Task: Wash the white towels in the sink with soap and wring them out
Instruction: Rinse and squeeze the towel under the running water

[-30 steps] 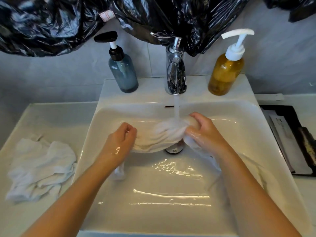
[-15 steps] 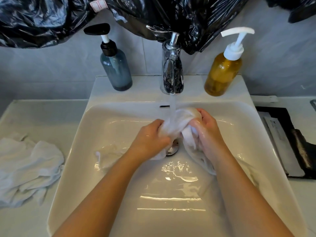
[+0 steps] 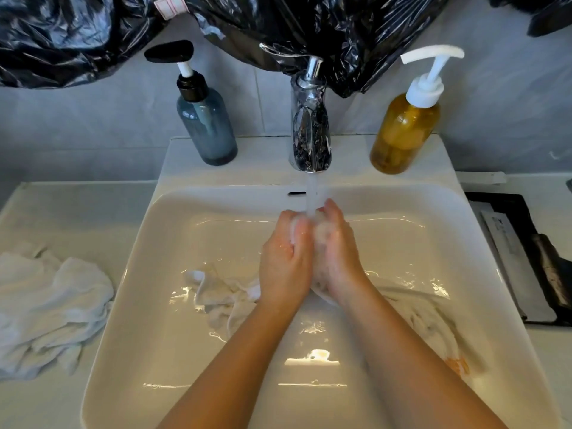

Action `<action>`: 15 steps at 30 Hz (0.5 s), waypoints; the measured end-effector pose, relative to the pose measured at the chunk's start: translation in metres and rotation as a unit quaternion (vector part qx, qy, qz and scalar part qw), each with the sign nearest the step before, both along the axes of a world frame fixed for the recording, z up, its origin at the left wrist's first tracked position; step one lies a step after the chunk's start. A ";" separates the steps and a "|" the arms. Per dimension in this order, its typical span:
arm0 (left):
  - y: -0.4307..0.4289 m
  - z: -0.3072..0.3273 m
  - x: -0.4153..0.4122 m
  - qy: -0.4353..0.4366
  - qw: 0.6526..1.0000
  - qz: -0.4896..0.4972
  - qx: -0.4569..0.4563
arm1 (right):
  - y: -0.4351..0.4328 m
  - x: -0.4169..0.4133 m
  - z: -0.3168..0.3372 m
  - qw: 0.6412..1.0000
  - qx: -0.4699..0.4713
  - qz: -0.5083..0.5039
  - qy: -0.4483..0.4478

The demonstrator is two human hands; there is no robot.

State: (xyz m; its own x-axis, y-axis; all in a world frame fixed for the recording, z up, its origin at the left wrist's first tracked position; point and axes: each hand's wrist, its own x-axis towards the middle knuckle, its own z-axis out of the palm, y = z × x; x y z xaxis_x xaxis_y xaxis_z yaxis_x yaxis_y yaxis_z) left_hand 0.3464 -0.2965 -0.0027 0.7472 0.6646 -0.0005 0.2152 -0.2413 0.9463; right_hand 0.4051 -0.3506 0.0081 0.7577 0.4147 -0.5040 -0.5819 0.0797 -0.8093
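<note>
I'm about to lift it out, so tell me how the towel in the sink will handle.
Likely floppy: the towel lies crumpled on the sink floor. Probably heavy for its size, since it is soaked under the running tap. Expect it to drip, not roll.

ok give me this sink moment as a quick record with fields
left hand: grips wet towel
right hand: grips the same towel
faucet: running, stream falls on the towel
sink: more white cloth lying wet in the basin
counter towel: crumpled left of the sink
soap bottles: blue-grey bottle left of faucet, amber bottle right
</note>
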 end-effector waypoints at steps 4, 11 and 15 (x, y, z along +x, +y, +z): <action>0.007 0.002 0.023 0.041 0.996 0.078 0.022 | 0.005 -0.003 -0.006 0.980 -0.103 -0.032 -0.169; 0.002 0.012 0.001 -0.053 0.997 0.012 0.052 | -0.001 0.006 -0.004 0.987 -0.112 -0.027 -0.110; 0.001 0.020 0.020 0.030 0.984 0.065 0.165 | 0.015 0.012 -0.011 0.995 -0.016 -0.089 -0.032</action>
